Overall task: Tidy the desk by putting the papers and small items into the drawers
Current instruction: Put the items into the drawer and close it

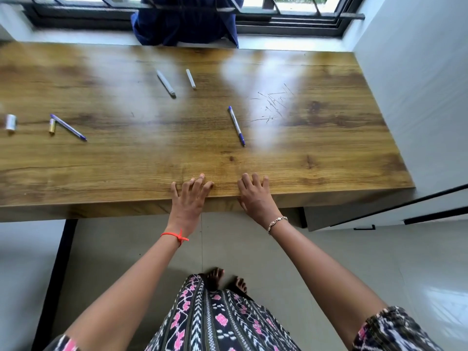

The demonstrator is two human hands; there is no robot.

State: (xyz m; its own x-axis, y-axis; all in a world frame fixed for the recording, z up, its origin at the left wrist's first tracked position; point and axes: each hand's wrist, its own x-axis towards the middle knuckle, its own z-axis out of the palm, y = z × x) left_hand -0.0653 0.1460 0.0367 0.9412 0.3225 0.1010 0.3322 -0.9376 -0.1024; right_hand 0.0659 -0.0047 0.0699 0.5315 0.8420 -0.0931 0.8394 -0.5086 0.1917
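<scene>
Left hand [188, 198] and right hand [255, 196] lie on the near edge of the desk [329, 160], fingers spread, gripping nothing. Best start: pinch the blue pen [236, 125] at twelve o'clock mid-barrel so it can't roll. The count: two pens, the second pen [68, 127] at ten; two markers, a long marker [166, 83] and a short marker [191, 78]; one gold battery [52, 126]; one silver cylinder [11, 122] at nine. No papers visible.

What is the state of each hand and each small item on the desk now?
left hand: open, fingers on the desk edge
right hand: open, fingers on the desk edge
middle pen: lying flat, untouched
left pen: lying flat, beside gold battery
long marker: lying flat
short marker: lying flat
</scene>
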